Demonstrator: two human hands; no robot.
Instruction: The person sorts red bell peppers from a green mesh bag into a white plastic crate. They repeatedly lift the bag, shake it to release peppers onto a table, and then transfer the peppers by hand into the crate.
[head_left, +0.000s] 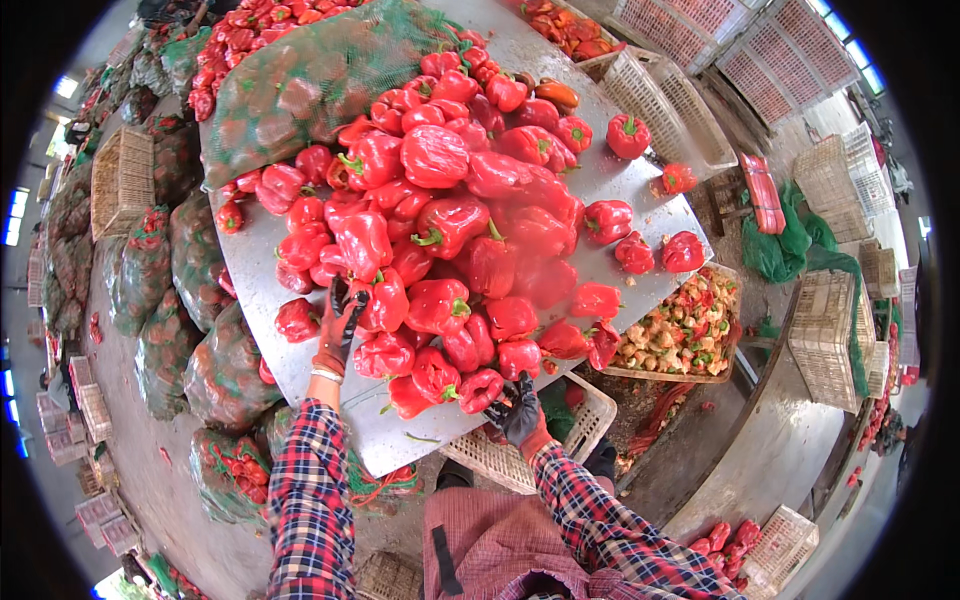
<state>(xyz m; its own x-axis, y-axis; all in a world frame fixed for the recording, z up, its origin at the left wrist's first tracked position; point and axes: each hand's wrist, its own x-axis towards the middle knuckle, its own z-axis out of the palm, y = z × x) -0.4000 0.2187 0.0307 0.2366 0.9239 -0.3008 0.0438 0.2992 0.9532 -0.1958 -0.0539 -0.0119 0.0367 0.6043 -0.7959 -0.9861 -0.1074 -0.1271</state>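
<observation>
Red bell peppers (442, 225) lie in a large heap on a metal-topped table (274, 352). My left hand (341, 322), in a red and black glove, touches the near left side of the heap beside a pepper; whether it grips one cannot be told. My right hand (517, 412), in a similar glove, is at the table's near edge, its fingertips by a red pepper (481, 391); its grip is unclear. A green mesh sack (322, 90) of peppers lies at the heap's far left.
A plastic crate (600, 427) stands below the near edge. A tray of pepper cores (675, 326) is at the right. Filled mesh sacks (232, 367) stand on the floor at left. An upright-sided crate (660, 105) adjoins the table's far right.
</observation>
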